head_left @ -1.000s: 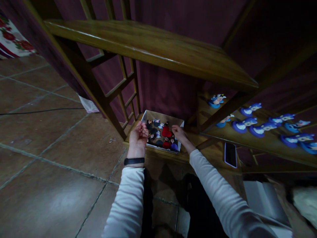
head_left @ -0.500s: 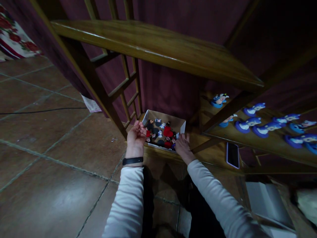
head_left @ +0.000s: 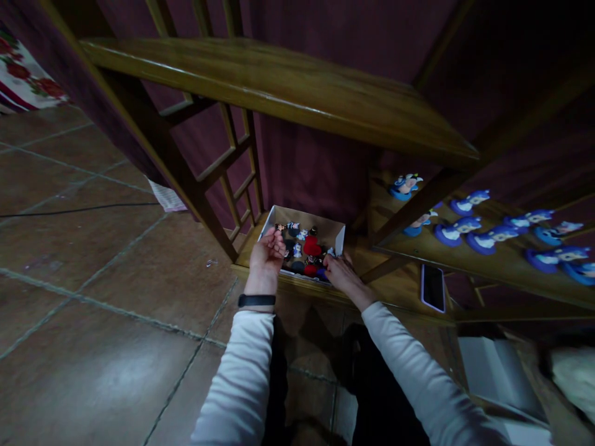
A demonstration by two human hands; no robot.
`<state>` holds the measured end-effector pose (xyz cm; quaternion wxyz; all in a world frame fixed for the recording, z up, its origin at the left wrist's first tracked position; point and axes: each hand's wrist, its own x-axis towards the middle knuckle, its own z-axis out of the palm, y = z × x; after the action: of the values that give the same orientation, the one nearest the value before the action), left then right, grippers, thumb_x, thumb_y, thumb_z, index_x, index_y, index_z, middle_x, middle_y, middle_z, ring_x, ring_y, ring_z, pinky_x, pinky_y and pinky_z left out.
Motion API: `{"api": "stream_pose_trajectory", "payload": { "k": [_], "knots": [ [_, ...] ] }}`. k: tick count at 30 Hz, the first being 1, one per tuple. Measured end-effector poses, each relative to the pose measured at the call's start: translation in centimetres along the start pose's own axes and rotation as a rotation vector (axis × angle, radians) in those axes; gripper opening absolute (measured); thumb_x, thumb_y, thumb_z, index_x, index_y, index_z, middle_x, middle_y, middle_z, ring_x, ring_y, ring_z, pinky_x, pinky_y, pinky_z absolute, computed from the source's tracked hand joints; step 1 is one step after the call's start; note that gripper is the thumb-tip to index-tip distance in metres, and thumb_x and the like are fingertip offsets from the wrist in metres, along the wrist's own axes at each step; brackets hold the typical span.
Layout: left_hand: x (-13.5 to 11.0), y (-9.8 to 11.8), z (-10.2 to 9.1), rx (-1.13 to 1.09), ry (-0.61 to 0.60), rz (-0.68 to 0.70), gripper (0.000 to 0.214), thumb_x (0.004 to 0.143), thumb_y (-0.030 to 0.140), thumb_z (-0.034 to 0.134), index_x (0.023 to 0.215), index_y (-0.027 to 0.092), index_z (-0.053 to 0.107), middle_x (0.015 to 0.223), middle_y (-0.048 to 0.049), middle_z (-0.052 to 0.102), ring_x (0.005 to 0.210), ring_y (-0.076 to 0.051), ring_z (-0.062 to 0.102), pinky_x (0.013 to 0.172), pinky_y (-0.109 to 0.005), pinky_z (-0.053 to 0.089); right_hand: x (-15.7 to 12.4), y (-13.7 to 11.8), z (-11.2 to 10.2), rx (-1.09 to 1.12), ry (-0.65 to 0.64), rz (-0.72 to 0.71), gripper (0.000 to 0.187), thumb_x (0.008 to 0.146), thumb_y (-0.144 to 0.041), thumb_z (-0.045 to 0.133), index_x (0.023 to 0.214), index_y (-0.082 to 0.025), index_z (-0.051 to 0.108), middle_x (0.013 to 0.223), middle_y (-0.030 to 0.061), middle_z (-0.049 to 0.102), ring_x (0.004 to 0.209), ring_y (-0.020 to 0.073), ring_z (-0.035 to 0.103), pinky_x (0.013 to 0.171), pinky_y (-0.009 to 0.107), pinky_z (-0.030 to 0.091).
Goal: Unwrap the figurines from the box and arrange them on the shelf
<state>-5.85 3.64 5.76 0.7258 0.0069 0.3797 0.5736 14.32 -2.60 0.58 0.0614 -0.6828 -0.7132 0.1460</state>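
Note:
A shallow cardboard box (head_left: 332, 234) stands on the low wooden shelf and holds several small toy figurines. Among them are a red-based figurine (head_left: 312, 246) and a white-and-blue figurine (head_left: 297, 250). My left hand (head_left: 268, 251) hovers at the box's left side, palm up, its fingers loosely curled and apart, holding nothing I can see. At the front right corner of the box, my right hand (head_left: 343, 272) has its fingers closed around a small figurine (head_left: 331, 252). White and blue show above those fingers and purple below; the rest is hidden.
Several figurines on purple or blue bases (head_left: 458, 230) stand on the raised shelf to the right. A phone (head_left: 432, 288) lies below them. A thick wooden board (head_left: 279, 93) crosses above the box, and a lattice panel (head_left: 227, 162) rises at left. A grey box (head_left: 499, 371) sits lower right.
My left hand has shifted right, further over the box's left side. My right hand's fingers have drawn in from the rim and closed at the figurine. The view has shifted slightly.

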Motion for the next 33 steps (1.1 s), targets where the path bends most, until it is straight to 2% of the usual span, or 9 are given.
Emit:
{"api": "stream_pose_trajectory", "payload": {
  "k": [3, 8, 11, 13, 15, 17, 22, 27, 33],
  "knots": [
    [-0.2, -0.5, 0.3, 0.153, 0.008, 0.069, 0.017, 0.074, 0.005, 0.047, 0.081, 0.014, 0.059, 0.063, -0.0010, 0.061, 0.052, -0.007, 0.056, 0.049, -0.015, 0.043, 0.5, 0.3, -0.6, 0.162, 0.116, 0.042, 0.015, 0.077, -0.015, 0.053, 0.087, -0.021, 0.062, 0.088, 0.0043, 0.067, 0.094, 0.0202, 0.057, 0.098, 0.042, 0.026],
    [-0.5, -2.4, 0.6, 0.753, -0.069, 0.256, 0.013, 0.066, 0.017, 0.061, 0.079, 0.015, 0.065, 0.070, -0.0022, 0.064, 0.062, -0.011, 0.058, 0.051, -0.018, 0.043, 2.3, -1.5, 0.2, 0.775, 0.178, 0.048, 0.018, 0.079, -0.019, 0.050, 0.091, -0.021, 0.063, 0.086, 0.0014, 0.067, 0.079, 0.0146, 0.061, 0.075, 0.028, 0.046],
    [-0.5, -3.3, 0.3, 1.008, -0.165, 0.151, 0.012, 0.063, 0.020, 0.066, 0.074, 0.016, 0.065, 0.065, -0.0020, 0.063, 0.057, -0.013, 0.057, 0.048, -0.021, 0.044, 3.4, -3.2, 1.5, 0.950, 0.203, 0.036, 0.017, 0.076, -0.020, 0.053, 0.089, -0.022, 0.064, 0.085, -0.0006, 0.068, 0.078, 0.0135, 0.062, 0.075, 0.027, 0.048],
    [-0.3, -3.4, -0.2, 1.037, -0.199, 0.078, 0.012, 0.062, 0.018, 0.067, 0.073, 0.015, 0.064, 0.061, -0.0016, 0.062, 0.053, -0.014, 0.057, 0.048, -0.024, 0.047, 3.9, -4.0, 2.1, 0.980, 0.218, 0.021, 0.016, 0.078, -0.022, 0.053, 0.089, -0.022, 0.064, 0.086, -0.0009, 0.068, 0.079, 0.0135, 0.062, 0.076, 0.027, 0.048],
    [0.1, -2.7, -0.6, 0.961, -0.174, 0.093, 0.011, 0.062, 0.013, 0.065, 0.073, 0.014, 0.063, 0.059, -0.0015, 0.062, 0.051, -0.014, 0.058, 0.049, -0.026, 0.049, 4.3, -4.4, 2.3, 0.970, 0.227, 0.006, 0.018, 0.082, -0.026, 0.049, 0.091, -0.022, 0.065, 0.086, -0.0002, 0.068, 0.080, 0.0137, 0.063, 0.076, 0.026, 0.048],
    [0.4, -1.7, -0.9, 0.822, -0.086, 0.200, 0.010, 0.064, 0.010, 0.062, 0.073, 0.013, 0.061, 0.059, -0.0012, 0.061, 0.051, -0.013, 0.059, 0.050, -0.025, 0.050, 4.5, -4.4, 2.3, 0.873, 0.233, 0.016, 0.021, 0.085, -0.027, 0.045, 0.093, -0.023, 0.064, 0.088, 0.0003, 0.068, 0.082, 0.0146, 0.062, 0.077, 0.026, 0.047],
    [0.7, 0.8, -1.0, 0.467, 0.118, 0.424, 0.004, 0.068, 0.008, 0.059, 0.069, 0.012, 0.058, 0.063, -0.0011, 0.059, 0.054, -0.012, 0.060, 0.055, -0.026, 0.054, 5.9, -4.0, 2.4, 0.413, 0.223, 0.020, 0.025, 0.084, -0.016, 0.045, 0.099, -0.025, 0.063, 0.104, 0.0024, 0.064, 0.100, 0.0174, 0.054, 0.090, 0.029, 0.039],
    [0.4, 1.3, -0.7, 0.339, 0.162, 0.429, 0.009, 0.069, 0.004, 0.057, 0.068, 0.012, 0.057, 0.063, -0.0003, 0.059, 0.055, -0.011, 0.061, 0.057, -0.025, 0.056, 8.2, -3.9, 2.5, 0.130, 0.045, -0.189, 0.039, 0.079, -0.017, 0.056, 0.118, -0.020, 0.054, 0.125, 0.0081, 0.049, 0.117, 0.0207, 0.039, 0.099, 0.031, 0.029],
    [0.6, 1.3, -0.6, 0.257, 0.186, 0.400, 0.010, 0.069, 0.002, 0.057, 0.069, 0.012, 0.058, 0.063, -0.0007, 0.059, 0.053, -0.010, 0.061, 0.053, -0.022, 0.054, 8.3, -3.9, 2.1, 0.077, -0.036, -0.254, 0.035, 0.072, -0.022, 0.065, 0.105, -0.018, 0.057, 0.123, 0.0091, 0.046, 0.118, 0.0230, 0.035, 0.097, 0.034, 0.029]
  ]
}}
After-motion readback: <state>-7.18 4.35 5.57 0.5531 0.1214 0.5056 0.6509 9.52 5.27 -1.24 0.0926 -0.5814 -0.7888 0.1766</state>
